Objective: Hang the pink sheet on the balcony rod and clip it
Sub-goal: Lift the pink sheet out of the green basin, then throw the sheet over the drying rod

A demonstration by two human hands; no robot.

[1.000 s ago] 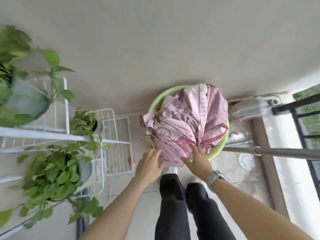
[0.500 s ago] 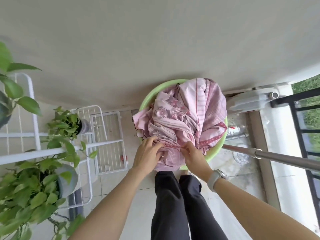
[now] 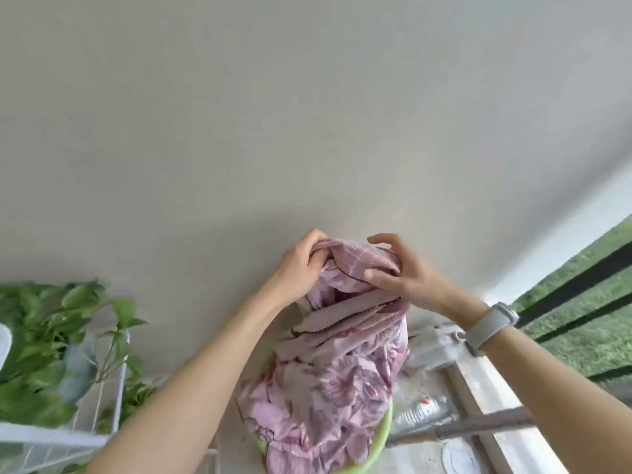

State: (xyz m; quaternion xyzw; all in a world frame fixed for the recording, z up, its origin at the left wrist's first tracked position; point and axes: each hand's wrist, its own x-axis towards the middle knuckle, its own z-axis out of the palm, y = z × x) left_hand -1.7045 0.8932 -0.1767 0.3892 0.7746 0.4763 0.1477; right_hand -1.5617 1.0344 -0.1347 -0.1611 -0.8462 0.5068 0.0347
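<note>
One pink floral-printed cotton sheet (image 3: 328, 381) hangs bunched from two bare hands, its lower folds still heaped in one round light-green plastic basin (image 3: 378, 448) at the bottom of the view. The left hand (image 3: 299, 265) grips the top of the bundle with its fingers curled over a fold, and the right hand (image 3: 405, 273) pinches the checked upper edge beside it, thumb pressed under the cloth while the index finger arches above. The two hands sit close together at the top of the bundle, in front of the plain pale wall (image 3: 307, 114). One grey-banded watch (image 3: 489, 325) circles the right wrist. One grey metal balcony rod (image 3: 478, 425) crosses the lower right, below the right forearm and apart from the sheet, with no cloth on it. To the left stands one white wire rack (image 3: 102, 398) carrying leafy green plants (image 3: 51, 323), blurred, so their number cannot be told. Behind the dark railing bars (image 3: 578, 285) on the right lies green grass (image 3: 581, 340).
</note>
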